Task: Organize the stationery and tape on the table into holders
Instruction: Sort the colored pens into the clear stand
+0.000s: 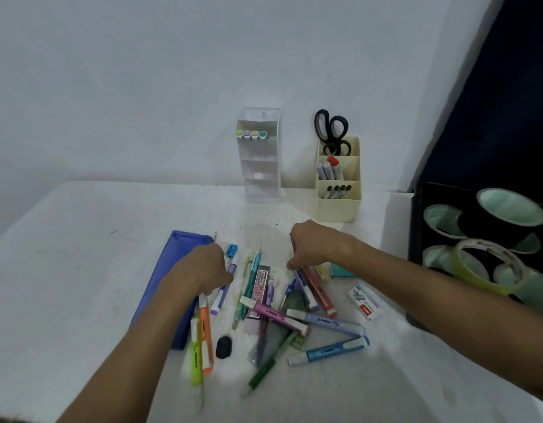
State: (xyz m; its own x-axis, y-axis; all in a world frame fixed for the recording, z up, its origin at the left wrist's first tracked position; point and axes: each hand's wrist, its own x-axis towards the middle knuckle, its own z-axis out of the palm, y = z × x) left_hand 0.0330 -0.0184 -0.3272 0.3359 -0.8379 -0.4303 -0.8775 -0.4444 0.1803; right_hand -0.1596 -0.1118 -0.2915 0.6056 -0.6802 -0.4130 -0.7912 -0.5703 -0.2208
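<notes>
A heap of several pens and highlighters (279, 312) lies on the white table (66, 254). My left hand (203, 270) curls its fingers round a lilac pen (223, 293) at the heap's left side. At the heap's right, my right hand (316, 245) pinches the top ends of a red marker (320, 296) and a purple marker (307, 293). A white tiered holder (259, 166) with several pastel highlighters stands against the wall. To its right is a cream holder (340, 206) with black scissors (331, 129) and markers. Tape rolls (483, 264) sit at the right.
A blue pencil case (169, 279) lies under my left forearm. A black eraser (224, 347), a blue sharpener (232, 250), a staple box (364, 301) and a teal box (340, 270) lie around the heap. The tape rolls rest in a black tray (416, 239) at the right edge.
</notes>
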